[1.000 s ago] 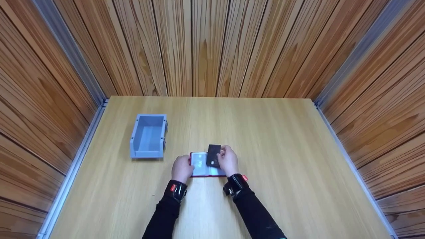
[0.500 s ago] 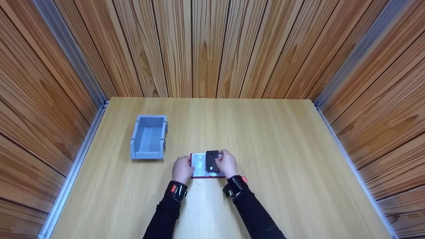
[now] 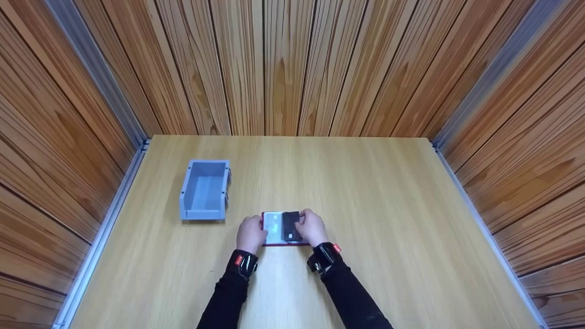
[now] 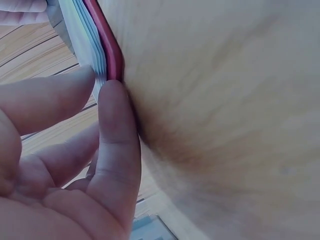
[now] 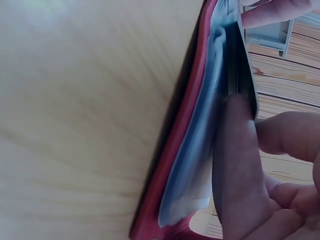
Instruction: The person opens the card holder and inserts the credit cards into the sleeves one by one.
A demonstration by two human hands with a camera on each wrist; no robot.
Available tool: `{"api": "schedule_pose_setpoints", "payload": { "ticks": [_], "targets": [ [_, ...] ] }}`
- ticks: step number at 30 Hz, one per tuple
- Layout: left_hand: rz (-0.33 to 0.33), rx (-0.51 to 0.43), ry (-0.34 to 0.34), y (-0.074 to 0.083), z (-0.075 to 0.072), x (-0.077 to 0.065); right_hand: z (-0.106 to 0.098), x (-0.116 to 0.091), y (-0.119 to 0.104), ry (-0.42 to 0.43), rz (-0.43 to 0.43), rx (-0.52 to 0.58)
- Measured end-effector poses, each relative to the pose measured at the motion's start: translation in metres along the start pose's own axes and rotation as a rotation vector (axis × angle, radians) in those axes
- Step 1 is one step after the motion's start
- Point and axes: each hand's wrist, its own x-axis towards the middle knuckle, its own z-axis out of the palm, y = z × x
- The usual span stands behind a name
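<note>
A red card holder (image 3: 273,228) with several clear plastic sleeves (image 4: 89,37) lies spread on the table in the head view. My left hand (image 3: 251,234) pinches its left edge; in the left wrist view the thumb is at the sleeves and a finger at the red cover (image 4: 111,55). A black card (image 3: 290,225) with a small light patch lies over the right half of the holder. Between thumb and finger my right hand (image 3: 312,227) pinches the card's right edge. The right wrist view shows the card (image 5: 244,67) standing at the sleeves, its lower end partly hidden by a finger.
A grey-blue open bin (image 3: 204,191) stands on the wooden table (image 3: 374,205) to the left, beyond the left hand. Wood-panelled walls (image 3: 283,68) and metal corner rails close in the back and sides.
My right hand has drawn the black card down toward me and slightly left, so it now lies level with the card holder. The left hand keeps its grip in nearly the same place.
</note>
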Motion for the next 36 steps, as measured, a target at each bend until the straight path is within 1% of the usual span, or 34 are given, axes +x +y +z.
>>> {"api": "schedule_pose_setpoints", "payload": {
  "ticks": [3, 8, 20, 25, 30, 31, 36],
  "targets": [
    [-0.010, 0.001, -0.008, 0.000, 0.000, 0.000, 0.002, 0.000, -0.001, -0.014, 0.010, 0.000],
    [-0.011, 0.002, -0.013, 0.000, 0.000, 0.000, 0.007, 0.000, -0.004, -0.011, 0.006, -0.046],
    [-0.018, -0.010, -0.018, -0.002, 0.001, 0.001, 0.013, -0.003, -0.006, 0.024, -0.102, -0.136],
    [-0.012, -0.011, -0.020, -0.002, 0.001, 0.001, 0.017, -0.004, -0.007, 0.028, -0.123, -0.176],
    [-0.006, -0.016, -0.018, -0.002, 0.000, 0.002, 0.019, -0.005, -0.009, 0.013, -0.135, -0.171],
    [-0.008, -0.018, -0.019, -0.001, 0.000, 0.001, 0.022, -0.004, -0.006, 0.022, -0.153, -0.176],
    [-0.023, -0.020, -0.027, -0.001, 0.000, 0.001, 0.023, -0.004, -0.006, 0.003, -0.166, -0.153]
  ]
}}
